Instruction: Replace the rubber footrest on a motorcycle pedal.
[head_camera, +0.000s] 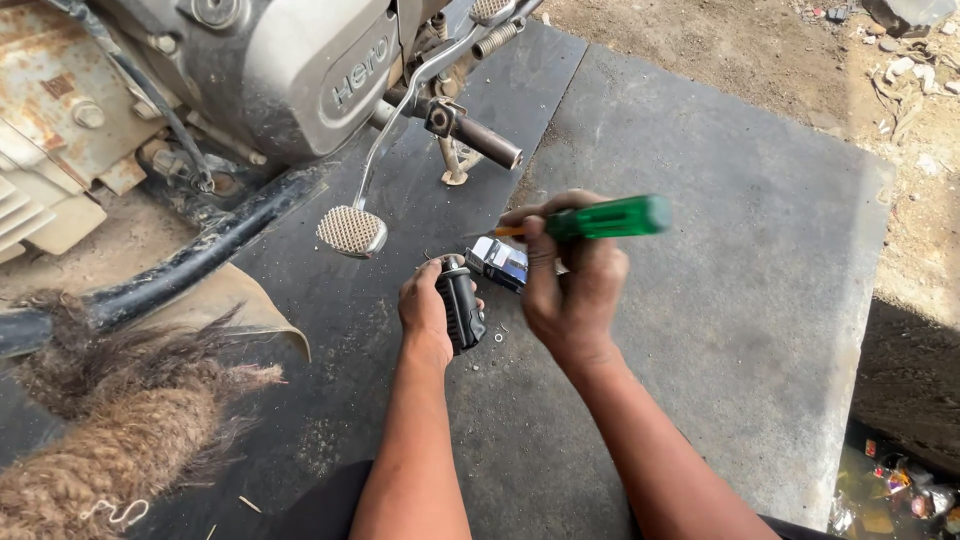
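Black ribbed rubber footrest (461, 305) sits clasped in the left hand (428, 305) above the dark mat (700, 250), near a metal brake pedal (351, 230); right hand (572, 290) grips a green-handled screwdriver (600, 217).

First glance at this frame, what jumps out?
The bright green screwdriver handle in the right hand, at centre frame, draws the eye first. Beside it the left hand grips a black ribbed footpeg, with a small blue and white box lying on the dark rubber mat between the hands. At upper left sits the grey motorcycle engine, its brake pedal hanging down towards the hands.
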